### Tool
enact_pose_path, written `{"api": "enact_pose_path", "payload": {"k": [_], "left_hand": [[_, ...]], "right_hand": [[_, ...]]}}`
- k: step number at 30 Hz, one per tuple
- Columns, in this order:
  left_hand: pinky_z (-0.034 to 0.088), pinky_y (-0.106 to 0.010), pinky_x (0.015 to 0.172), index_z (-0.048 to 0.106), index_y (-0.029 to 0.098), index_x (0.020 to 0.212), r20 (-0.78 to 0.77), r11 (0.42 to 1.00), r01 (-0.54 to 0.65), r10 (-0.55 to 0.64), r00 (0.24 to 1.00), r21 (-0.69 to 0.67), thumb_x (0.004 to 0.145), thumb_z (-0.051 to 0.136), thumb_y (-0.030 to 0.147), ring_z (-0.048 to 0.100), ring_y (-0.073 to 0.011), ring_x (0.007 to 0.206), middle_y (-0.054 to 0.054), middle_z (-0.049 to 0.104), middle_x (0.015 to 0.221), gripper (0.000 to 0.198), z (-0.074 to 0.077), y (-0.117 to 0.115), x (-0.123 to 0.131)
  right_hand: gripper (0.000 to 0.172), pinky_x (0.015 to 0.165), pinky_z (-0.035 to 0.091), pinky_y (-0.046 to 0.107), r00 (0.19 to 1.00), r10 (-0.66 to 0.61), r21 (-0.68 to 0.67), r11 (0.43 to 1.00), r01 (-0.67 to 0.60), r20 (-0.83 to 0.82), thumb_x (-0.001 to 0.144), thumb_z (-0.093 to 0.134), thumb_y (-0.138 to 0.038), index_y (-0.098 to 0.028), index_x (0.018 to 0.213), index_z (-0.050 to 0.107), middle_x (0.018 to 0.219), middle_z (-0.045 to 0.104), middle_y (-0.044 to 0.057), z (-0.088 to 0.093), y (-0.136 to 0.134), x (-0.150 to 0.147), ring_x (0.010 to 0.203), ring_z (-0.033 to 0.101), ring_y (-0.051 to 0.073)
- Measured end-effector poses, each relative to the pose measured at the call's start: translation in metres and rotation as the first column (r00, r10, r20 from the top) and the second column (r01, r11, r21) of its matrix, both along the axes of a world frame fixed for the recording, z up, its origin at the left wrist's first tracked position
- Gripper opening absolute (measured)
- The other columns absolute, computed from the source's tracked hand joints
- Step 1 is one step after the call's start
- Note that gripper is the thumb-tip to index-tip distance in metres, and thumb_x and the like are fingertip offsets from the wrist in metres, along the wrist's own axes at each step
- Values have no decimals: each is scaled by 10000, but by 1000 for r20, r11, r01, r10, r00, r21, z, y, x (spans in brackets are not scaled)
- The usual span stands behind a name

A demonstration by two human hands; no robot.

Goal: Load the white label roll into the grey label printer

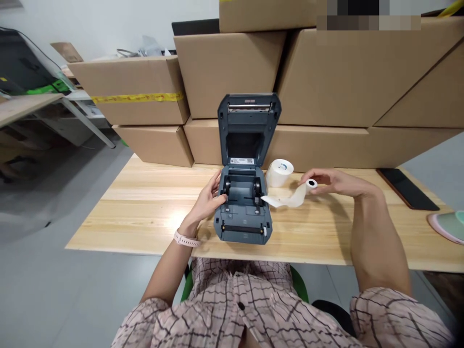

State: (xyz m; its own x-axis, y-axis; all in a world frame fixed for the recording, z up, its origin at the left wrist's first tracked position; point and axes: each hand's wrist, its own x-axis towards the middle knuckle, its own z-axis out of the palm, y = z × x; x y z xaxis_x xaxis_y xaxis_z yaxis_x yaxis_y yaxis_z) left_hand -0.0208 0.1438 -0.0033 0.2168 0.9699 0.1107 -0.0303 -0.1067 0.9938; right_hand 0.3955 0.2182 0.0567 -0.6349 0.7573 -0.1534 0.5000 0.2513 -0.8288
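A grey label printer [243, 212] stands on the wooden table [152, 212] with its lid [248, 126] swung up and its paper bay showing. My left hand [209, 198] grips the printer's left side wall, fingers curled over the edge. My right hand [330, 181] pinches a small, nearly spent paper roll [310, 184], whose loose white strip [282, 200] trails down to the right side of the printer. A fuller white paper roll [279, 172] lies on the table just right of the printer, behind the strip.
Several large cardboard boxes [232, 72] are stacked along the table's far edge. A black phone-like slab [406, 188] lies at the right, and a pale green and pink object [449, 225] sits at the right edge. Another desk [25, 106] stands at far left.
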Motion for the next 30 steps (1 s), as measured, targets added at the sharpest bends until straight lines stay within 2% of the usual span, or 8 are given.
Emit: {"api": "enact_pose_path", "payload": {"k": [3,6,10,13,17,24,28,30], "left_hand": [[354,-455,1215,227,185,1627,-3,1000,2,-2,1000,-4,797,741,314,420,-322,1482,-182,370,1639,985,3,-2,0],[361,-452,1211,263,197,1618,-8,1000,12,-11,1000,11,811,744,319,426,-324,1478,-172,379,1637,947,5,-3,0],[360,-469,1210,294,211,1609,7,1000,13,-13,1000,27,812,750,322,437,-331,1471,-163,394,1632,925,2,-2,0],[347,-470,1217,308,214,1604,17,999,10,-10,1000,32,812,748,320,443,-326,1466,-161,411,1621,912,-1,0,-1],[352,-471,1216,323,216,1596,3,999,-4,3,1000,35,804,753,316,447,-320,1463,-158,424,1612,907,-5,2,-2],[344,-476,1225,294,185,1600,-2,999,-2,2,1000,32,800,764,341,447,-316,1465,-188,414,1612,941,-7,3,-3],[344,-475,1227,289,212,1605,-9,999,-1,2,1000,32,810,755,334,427,-312,1481,-177,385,1633,929,-8,3,-4],[346,-478,1224,265,217,1615,-12,999,8,-7,1000,37,820,737,323,420,-312,1486,-177,373,1639,931,-8,4,-4]], "right_hand": [[210,778,551,442,976,109,63,993,-99,-190,816,780,-474,-296,919,735,1000,738,146,7,-19,14,944,718,260],[173,605,534,430,905,236,113,971,-209,-354,805,744,-537,-373,752,756,734,707,116,16,-56,27,701,717,250],[155,641,577,374,828,391,161,920,-356,-403,854,711,-384,-413,1002,745,815,734,88,26,-90,23,753,727,238],[212,820,557,384,957,275,12,961,-275,-94,897,682,-330,-292,1106,688,1046,721,102,24,-86,3,959,691,239],[291,781,506,347,975,116,-70,992,-104,189,856,676,-398,-205,1074,665,1001,707,76,4,-59,-24,882,650,226],[255,807,497,371,990,5,52,999,-12,140,779,655,-347,-211,991,695,1009,716,58,-19,-34,-53,904,654,245],[421,973,507,437,998,-20,18,1000,18,67,789,744,-404,-259,1178,673,1224,701,72,-14,-32,-41,1112,655,277],[474,1049,487,475,988,-155,39,987,155,-8,775,784,-436,-264,1199,661,1256,695,86,-14,-24,-30,1169,644,288]]}}
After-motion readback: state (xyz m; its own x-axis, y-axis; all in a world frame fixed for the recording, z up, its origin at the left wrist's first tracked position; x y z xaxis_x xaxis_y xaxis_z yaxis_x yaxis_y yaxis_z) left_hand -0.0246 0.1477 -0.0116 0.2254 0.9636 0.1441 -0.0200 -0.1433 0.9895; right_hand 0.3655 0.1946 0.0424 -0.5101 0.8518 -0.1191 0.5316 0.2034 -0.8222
